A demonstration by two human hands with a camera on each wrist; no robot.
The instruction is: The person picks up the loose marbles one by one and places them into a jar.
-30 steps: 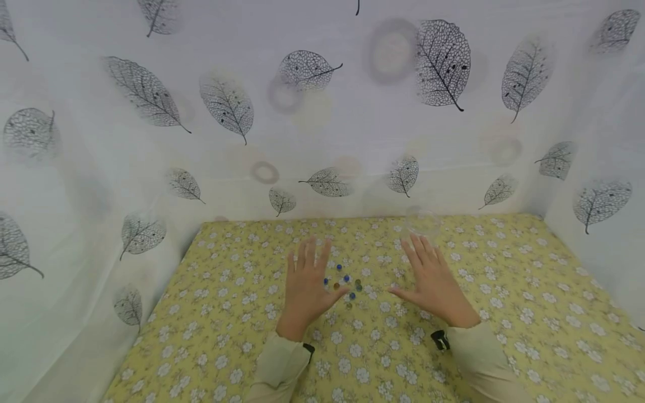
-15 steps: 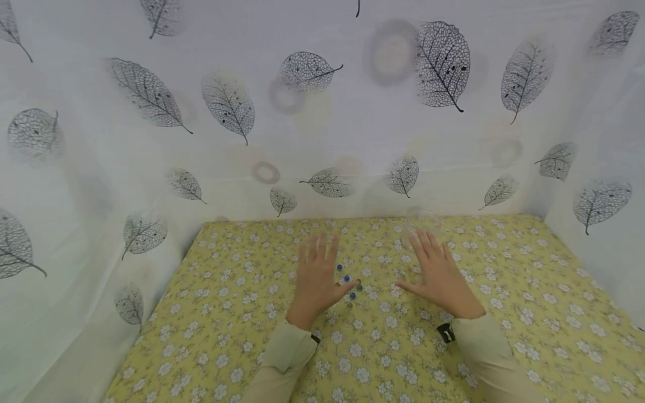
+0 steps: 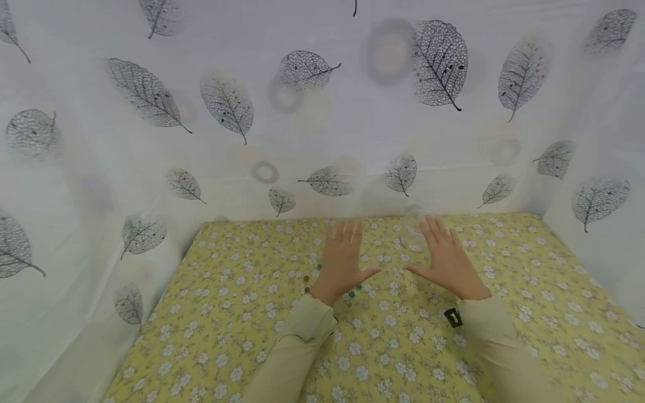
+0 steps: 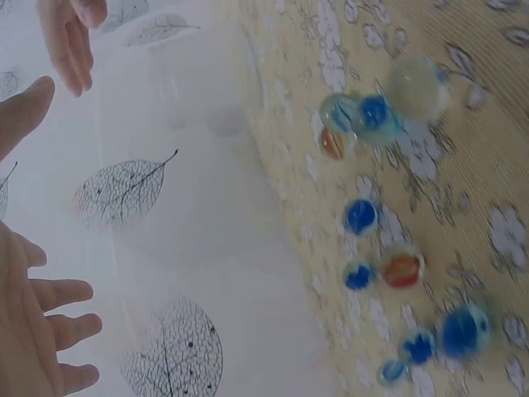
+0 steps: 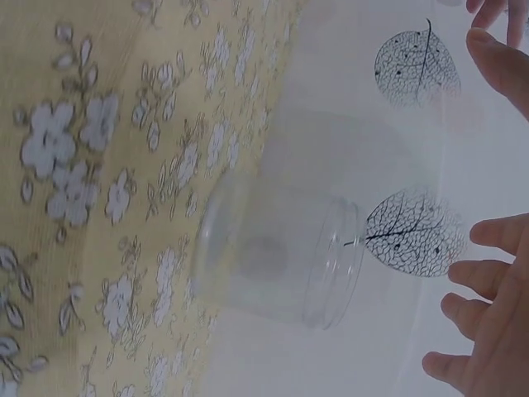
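Observation:
Several glass marbles lie scattered on the cloth; in the left wrist view a blue marble (image 4: pixel 361 217) and an orange-streaked marble (image 4: pixel 402 269) show among them. My left hand (image 3: pixel 344 267) hovers over them with fingers spread and holds nothing. From the head it hides part of the group. A clear jar (image 5: pixel 277 252) stands upright near the cloth's far edge, its rim at the top. Behind my right hand (image 3: pixel 450 263) the jar is hard to make out in the head view. That hand is also spread, holds nothing, and is apart from the jar.
Yellow flowered cloth (image 3: pixel 227 336) covers the table surface. White sheeting (image 3: pixel 342 129) printed with dark leaves encloses the back and both sides. A small black strap piece (image 3: pixel 453 317) sits at the right sleeve's cuff.
My left hand has moved to the right and farther forward, passing over the marbles. The right hand has shifted a little forward and right, towards the jar. Marbles and jar stay put.

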